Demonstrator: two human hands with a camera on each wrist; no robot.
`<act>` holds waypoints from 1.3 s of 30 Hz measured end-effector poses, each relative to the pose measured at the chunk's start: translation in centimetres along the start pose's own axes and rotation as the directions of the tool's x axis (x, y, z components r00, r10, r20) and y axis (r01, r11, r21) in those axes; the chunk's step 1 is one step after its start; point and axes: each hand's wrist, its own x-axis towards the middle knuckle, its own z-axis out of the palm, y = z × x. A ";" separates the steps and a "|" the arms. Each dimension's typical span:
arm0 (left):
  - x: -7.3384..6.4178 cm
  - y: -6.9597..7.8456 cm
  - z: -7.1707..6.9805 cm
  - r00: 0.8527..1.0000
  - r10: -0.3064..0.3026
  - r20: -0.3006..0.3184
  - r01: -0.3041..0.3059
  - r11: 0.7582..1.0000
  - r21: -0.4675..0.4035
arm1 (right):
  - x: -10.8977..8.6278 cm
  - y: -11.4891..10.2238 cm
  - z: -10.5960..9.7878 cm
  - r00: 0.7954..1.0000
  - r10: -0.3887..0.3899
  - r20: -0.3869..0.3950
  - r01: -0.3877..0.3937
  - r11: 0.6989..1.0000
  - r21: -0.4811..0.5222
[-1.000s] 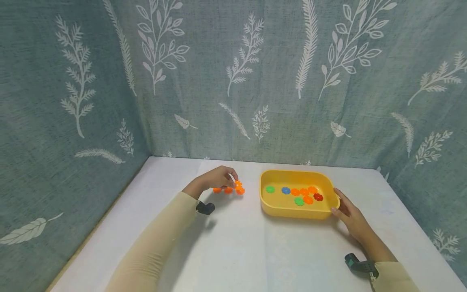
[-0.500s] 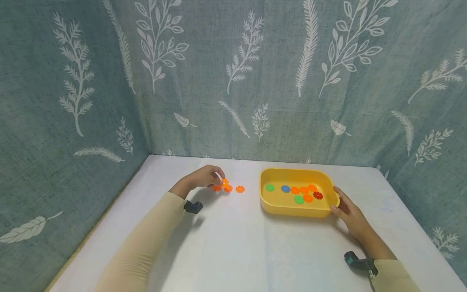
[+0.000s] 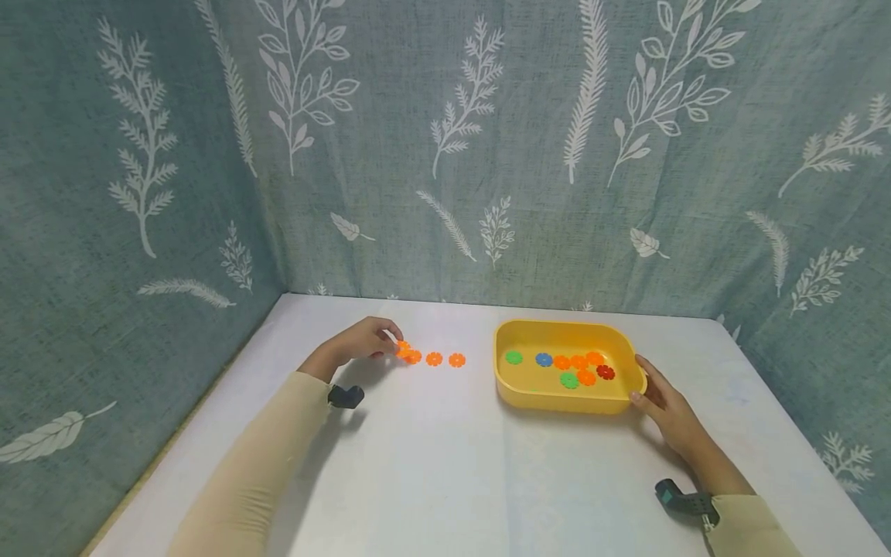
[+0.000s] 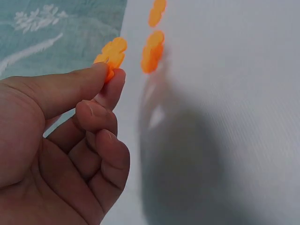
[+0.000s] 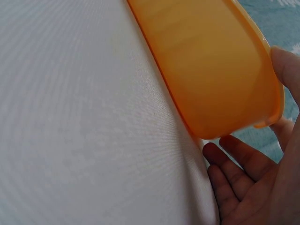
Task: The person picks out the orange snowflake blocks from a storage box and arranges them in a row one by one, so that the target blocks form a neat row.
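Nearest me on the white bench (image 3: 431,464), the right hand (image 3: 674,410) grips the right end of a yellow tray (image 3: 564,402), which holds four orange pieces (image 3: 586,377), two green pieces (image 3: 568,380), one blue piece (image 3: 544,360) and one red piece (image 3: 605,372). Farther off to the left, I see the left hand (image 3: 363,338) pinching an orange flower-shaped disc (image 4: 113,50) between thumb and forefinger, just by the left end of a row of three orange discs (image 3: 435,359) lying on the bench. Behind everything hangs a grey-green curtain (image 3: 390,155) with white leaf prints.
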 end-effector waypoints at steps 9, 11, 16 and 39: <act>-0.6 -1.1 -0.3 0.999 -0.033 -0.030 0.034 0.999 0.035 | 0.0 -0.2 0.0 1.000 0.007 0.002 -0.007 1.000 0.013; -0.6 -1.2 -0.3 0.998 -0.047 -0.032 0.049 0.998 0.042 | -0.1 -0.2 0.1 1.000 0.008 0.004 -0.008 1.000 0.016; -0.3 -1.6 -0.3 0.996 -0.077 -0.044 0.082 0.989 0.121 | -0.1 0.0 0.0 1.000 0.001 0.009 -0.002 0.999 0.038; 0.6 -1.6 0.2 0.986 -0.114 -0.125 0.147 0.943 0.299 | 0.1 0.1 0.0 1.000 0.004 0.012 -0.004 1.000 0.015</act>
